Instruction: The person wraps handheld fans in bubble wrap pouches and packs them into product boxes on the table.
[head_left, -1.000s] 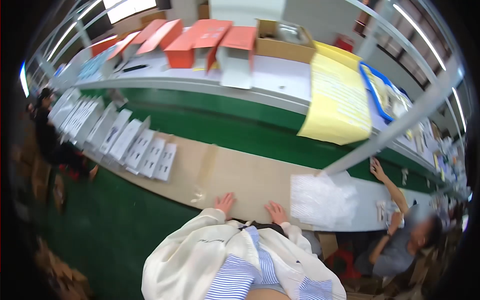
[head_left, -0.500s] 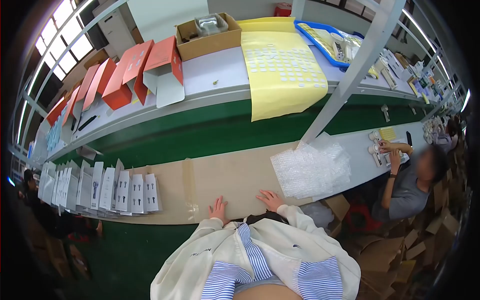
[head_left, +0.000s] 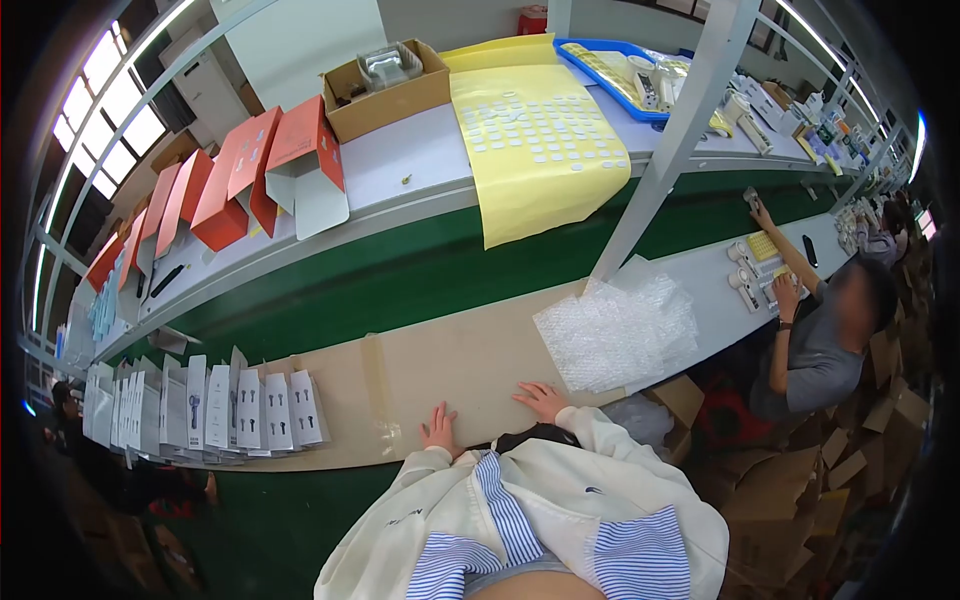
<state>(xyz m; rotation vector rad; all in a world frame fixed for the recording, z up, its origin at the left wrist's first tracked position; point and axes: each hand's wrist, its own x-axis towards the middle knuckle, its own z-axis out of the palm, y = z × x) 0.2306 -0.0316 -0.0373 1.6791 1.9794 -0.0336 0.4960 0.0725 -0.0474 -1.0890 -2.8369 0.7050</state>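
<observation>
Left hand [head_left: 438, 432]: laid palm down on the near edge of the brown tabletop [head_left: 470, 345], with fingers extended and parted.
Right hand [head_left: 542, 402]: also flat on that edge, with fingers stretched out and apart.
Brown tabletop: directly under both sets of fingers, reaching beyond them.
Bubble wrap [head_left: 612, 325]: near the right fingertips.
Tape strip [head_left: 376, 375]: left of the left fingers.
White boxes [head_left: 249, 410]: lined up farther left.

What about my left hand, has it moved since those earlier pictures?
No, not visibly: against the tape, your left hand keeps its place, just right of the tape's near end.
</observation>
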